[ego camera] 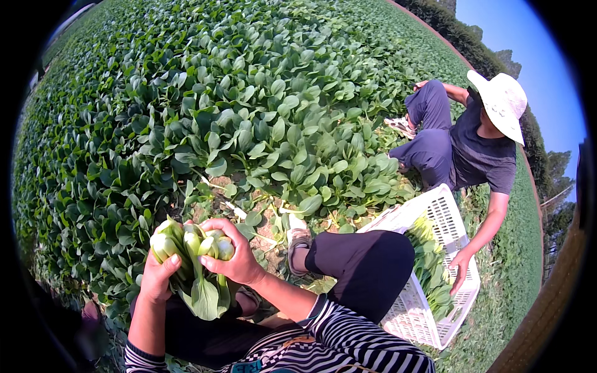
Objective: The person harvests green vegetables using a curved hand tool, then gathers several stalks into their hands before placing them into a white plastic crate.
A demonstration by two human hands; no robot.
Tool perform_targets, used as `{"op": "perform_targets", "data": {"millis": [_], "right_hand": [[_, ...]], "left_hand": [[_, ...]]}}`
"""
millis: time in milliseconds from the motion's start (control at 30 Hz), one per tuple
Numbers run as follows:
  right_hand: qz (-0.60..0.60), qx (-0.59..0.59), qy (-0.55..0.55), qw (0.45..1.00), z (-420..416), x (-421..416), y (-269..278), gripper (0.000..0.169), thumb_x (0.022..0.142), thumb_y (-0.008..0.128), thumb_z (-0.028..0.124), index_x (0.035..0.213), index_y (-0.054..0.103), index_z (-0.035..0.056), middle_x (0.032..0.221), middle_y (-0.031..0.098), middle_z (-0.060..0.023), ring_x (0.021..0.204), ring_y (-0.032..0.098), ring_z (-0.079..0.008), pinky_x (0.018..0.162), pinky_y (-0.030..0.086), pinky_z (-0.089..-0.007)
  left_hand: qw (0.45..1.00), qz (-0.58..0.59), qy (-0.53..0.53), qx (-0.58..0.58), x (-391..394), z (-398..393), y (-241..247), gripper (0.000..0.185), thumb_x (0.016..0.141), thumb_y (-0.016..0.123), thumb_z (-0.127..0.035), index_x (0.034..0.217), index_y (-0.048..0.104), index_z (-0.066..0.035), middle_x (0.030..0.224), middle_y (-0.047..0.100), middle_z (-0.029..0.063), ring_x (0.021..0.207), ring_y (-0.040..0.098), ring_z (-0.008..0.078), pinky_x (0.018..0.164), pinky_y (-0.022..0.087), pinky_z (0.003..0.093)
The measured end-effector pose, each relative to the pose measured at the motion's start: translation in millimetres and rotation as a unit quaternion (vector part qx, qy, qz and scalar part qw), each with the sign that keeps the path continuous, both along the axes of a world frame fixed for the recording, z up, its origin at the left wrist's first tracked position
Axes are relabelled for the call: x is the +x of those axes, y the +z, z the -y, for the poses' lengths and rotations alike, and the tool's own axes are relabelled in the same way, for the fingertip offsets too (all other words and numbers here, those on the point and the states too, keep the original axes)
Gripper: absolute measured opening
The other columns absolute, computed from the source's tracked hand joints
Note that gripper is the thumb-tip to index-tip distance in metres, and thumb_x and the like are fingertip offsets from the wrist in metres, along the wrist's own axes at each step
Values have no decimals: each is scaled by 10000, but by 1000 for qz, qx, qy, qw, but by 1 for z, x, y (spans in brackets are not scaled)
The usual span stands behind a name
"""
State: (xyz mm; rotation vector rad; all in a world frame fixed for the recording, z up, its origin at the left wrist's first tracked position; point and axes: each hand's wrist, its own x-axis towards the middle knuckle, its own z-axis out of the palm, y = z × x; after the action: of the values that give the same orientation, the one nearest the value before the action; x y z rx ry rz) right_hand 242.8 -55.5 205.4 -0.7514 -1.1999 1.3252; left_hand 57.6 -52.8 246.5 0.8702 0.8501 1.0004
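Both of my hands clasp a bunch of bok choy (204, 293) in front of my lap. The pale stem ends face up and the green leaves hang down between my wrists. My left hand (157, 275) grips the bunch from the left, its thumb across the stems. From the other side, my right hand (235, 259) wraps its fingers over the thick white-green bases. The parts of the stems under my palms are hidden.
A white plastic crate (459, 224) holding bok choy stands right of my bent knee (373, 265). Beside it sits a co-worker (485, 154) in a white sun hat, one hand at the crate. Standing bok choy (261, 93) fills the field ahead; cut stems lie on bare soil (268, 252).
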Motion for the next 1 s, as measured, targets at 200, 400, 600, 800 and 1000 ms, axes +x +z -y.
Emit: {"op": "perform_targets", "data": {"millis": [200, 400, 600, 800, 1000], "right_hand": [[11, -22, 46, 999, 0, 2, 4, 593, 725, 750, 83, 1248, 473, 43, 1129, 520, -40, 1027, 506, -117, 906, 426, -268], [23, -25, 30, 999, -1, 2, 6, 616, 735, 741, 69, 1282, 458, 42, 1197, 510, -63, 1084, 492, -131, 947, 411, -282], [54, 24, 101, 993, -8, 17, 15, 779, 727, 746, 89, 1406, 372, 17, 1308, 477, -91, 1208, 452, -166, 1027, 359, -312], [65, 20, 120, 990, -5, 13, 8, 769, 741, 776, 144, 1398, 393, 35, 1345, 470, -108, 1246, 447, -199, 1049, 348, -333], [132, 127, 25, 983, 2, 2, 9, 752, 717, 829, 237, 1344, 458, 53, 1401, 428, -176, 1337, 374, -310, 1106, 283, -414]], "left_hand": [[993, -99, 9, 68, 1, 2, -1, 731, 752, 790, -257, 1334, 396, -55, 1222, 495, 52, 1149, 476, 182, 1011, 362, 328], [990, -101, 53, 79, 7, 3, 1, 775, 728, 799, -322, 1333, 397, -53, 1254, 495, 75, 1172, 474, 200, 1023, 361, 350], [988, -95, 23, 116, 2, 2, 3, 770, 723, 789, -349, 1318, 406, -45, 1265, 493, 84, 1167, 475, 204, 1014, 366, 347], [991, -97, 4, 93, 0, 5, 0, 754, 715, 797, -310, 1303, 398, -58, 1198, 475, 57, 1123, 464, 185, 985, 374, 333], [994, -59, -9, 90, 6, 4, -2, 745, 735, 772, -291, 1325, 383, -55, 1282, 455, 82, 1190, 447, 209, 1023, 360, 362]]}}
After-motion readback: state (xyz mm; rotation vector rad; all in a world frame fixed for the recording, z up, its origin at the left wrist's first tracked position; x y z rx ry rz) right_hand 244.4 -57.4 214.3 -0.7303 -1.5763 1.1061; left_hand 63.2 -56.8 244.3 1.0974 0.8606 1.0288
